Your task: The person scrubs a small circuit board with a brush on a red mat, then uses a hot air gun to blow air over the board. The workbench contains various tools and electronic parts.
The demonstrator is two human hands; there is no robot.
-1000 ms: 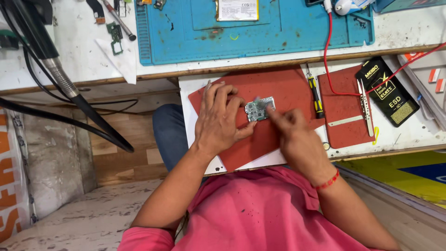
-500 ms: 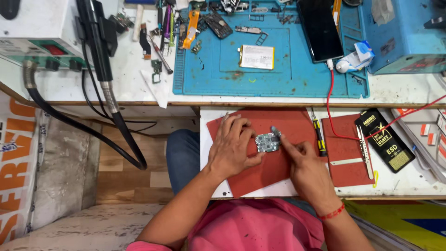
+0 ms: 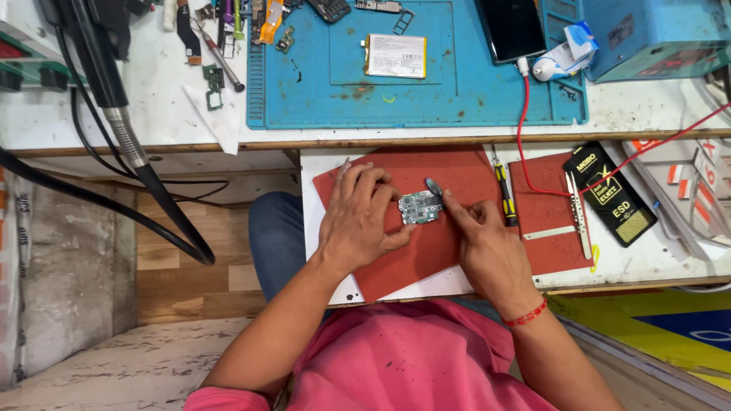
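- Two hands meet over a small green circuit board (image 3: 419, 207), which lies on the large red mat (image 3: 396, 259) near that mat's middle.
- Left hand (image 3: 358, 221): fingers curled down onto the mat, fingertips and thumb pinching the left edge of the circuit board and pinning it flat.
- Right hand (image 3: 487, 247): closed in a pen-like grip on a thin metal tool (image 3: 434, 186); the tool tip rests at the upper right corner of the circuit board. A red thread band (image 3: 525, 313) circles the wrist of this hand.
- Large red mat sits on a white pull-out shelf (image 3: 320, 221), tilted slightly against the shelf's edges.
- Right of the large red mat, touching its edge: a screwdriver with yellow and black handle (image 3: 504, 194), lying lengthwise.
- Further right of the large red mat: a smaller red mat (image 3: 550, 213) with steel tweezers (image 3: 579, 213) along its right side, then a black packet (image 3: 609, 194).
- Above the large red mat, on the upper bench: a blue work mat (image 3: 457, 87) carrying a flat phone battery (image 3: 395, 55) and a dark phone (image 3: 512, 29).
- A red wire (image 3: 521, 122) runs from the blue work mat down toward the smaller red mat.
- Far left of the large red mat: a thick black hose (image 3: 160, 205) hangs below the bench.
- Below the large red mat: the person's pink shirt (image 3: 396, 358).
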